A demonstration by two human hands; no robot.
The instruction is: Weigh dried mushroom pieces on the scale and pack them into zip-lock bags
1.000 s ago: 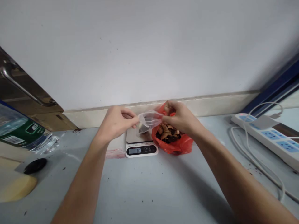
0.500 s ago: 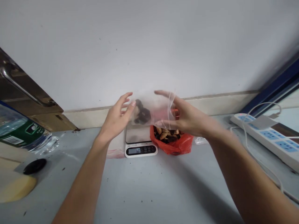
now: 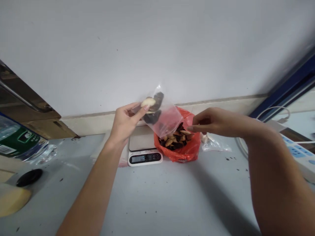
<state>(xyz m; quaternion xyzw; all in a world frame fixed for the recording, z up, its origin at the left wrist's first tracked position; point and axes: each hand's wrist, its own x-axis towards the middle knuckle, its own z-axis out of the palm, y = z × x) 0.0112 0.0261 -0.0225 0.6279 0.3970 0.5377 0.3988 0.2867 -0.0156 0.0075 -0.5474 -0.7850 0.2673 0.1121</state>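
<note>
My left hand (image 3: pixel 126 123) pinches a clear plastic bag (image 3: pixel 169 121) between thumb and fingers. Inside the bag are dark pieces (image 3: pixel 158 100) and a pale one, looking like dried slices. The bag tilts above a kitchen scale (image 3: pixel 145 158) whose display seems to read 6.0. Beside the scale stands an open red plastic bag (image 3: pixel 183 155), heaped with brown and tan dried slices (image 3: pixel 174 140). Over its right rim is my right hand (image 3: pixel 206 121), thumb and fingers drawn nearly together. Whether anything is between those fingertips is hidden.
Flat clear bags (image 3: pixel 216 144) lie right of the red bag. At the far right are a white power strip (image 3: pixel 299 150) and cables. A large green-labelled bottle (image 3: pixel 22 141) lies at left near a black lid (image 3: pixel 29 177). A wall (image 3: pixel 157 49) rises behind.
My right hand has let go of the clear bag and moved right to the red bag's rim. My left hand now grips the clear bag, which has turned down to the right.
</note>
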